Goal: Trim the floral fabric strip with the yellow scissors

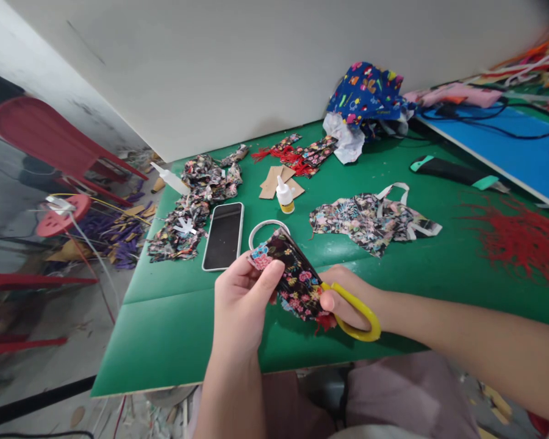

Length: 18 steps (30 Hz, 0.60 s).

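Note:
My left hand pinches a black floral fabric piece between thumb and fingers, just above the table's front edge. Red threads hang at its lower right end. The yellow-handled scissors are in my right hand, its thumb through a handle loop; their blades lie along the fabric's far edge, partly hidden by it. Just behind the fabric lies a white ring, partly covered. A small glue bottle stands upright farther back, beside several brown card pieces.
A phone and crumpled fabric scraps lie at left, with a white nozzle bottle. Right are a floral scrap, a utility knife and loose red threads. Blue patterned cloth sits against the back panel.

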Each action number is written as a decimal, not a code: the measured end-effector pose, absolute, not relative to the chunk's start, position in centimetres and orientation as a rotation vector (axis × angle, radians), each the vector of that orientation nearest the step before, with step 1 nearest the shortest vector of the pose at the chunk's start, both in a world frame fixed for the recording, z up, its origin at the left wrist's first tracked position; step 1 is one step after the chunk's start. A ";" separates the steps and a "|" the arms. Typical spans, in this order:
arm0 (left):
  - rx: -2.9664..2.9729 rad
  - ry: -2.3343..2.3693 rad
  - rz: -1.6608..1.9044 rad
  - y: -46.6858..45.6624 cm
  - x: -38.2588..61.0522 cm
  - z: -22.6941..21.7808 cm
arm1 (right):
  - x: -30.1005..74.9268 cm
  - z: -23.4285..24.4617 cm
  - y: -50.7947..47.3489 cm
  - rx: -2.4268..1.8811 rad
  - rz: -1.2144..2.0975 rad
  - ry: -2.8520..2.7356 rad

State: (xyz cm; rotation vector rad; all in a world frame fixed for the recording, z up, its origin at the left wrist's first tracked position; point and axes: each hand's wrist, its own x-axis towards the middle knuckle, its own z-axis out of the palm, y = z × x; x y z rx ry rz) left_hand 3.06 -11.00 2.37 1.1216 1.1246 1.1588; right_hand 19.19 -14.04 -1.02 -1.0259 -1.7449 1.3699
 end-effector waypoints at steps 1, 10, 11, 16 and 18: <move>1.124 1.119 1.157 -11.0 3.1 2.4 | 19.2 -1.0 -14.0 -1.028 1.364 -1.747; 1.126 1.102 1.148 -11.0 3.0 2.4 | 19.0 -0.5 -13.9 -1.075 1.342 -1.734; 1.124 1.101 1.152 -11.0 3.0 2.5 | 19.0 -0.5 -13.9 -1.074 1.347 -1.727; 1.111 1.086 1.154 -11.0 3.0 2.5 | 19.1 -0.5 -13.9 -1.033 1.374 -1.685; 1.107 1.088 1.157 -11.0 3.0 2.4 | 19.2 -0.6 -13.9 -1.042 1.393 -1.661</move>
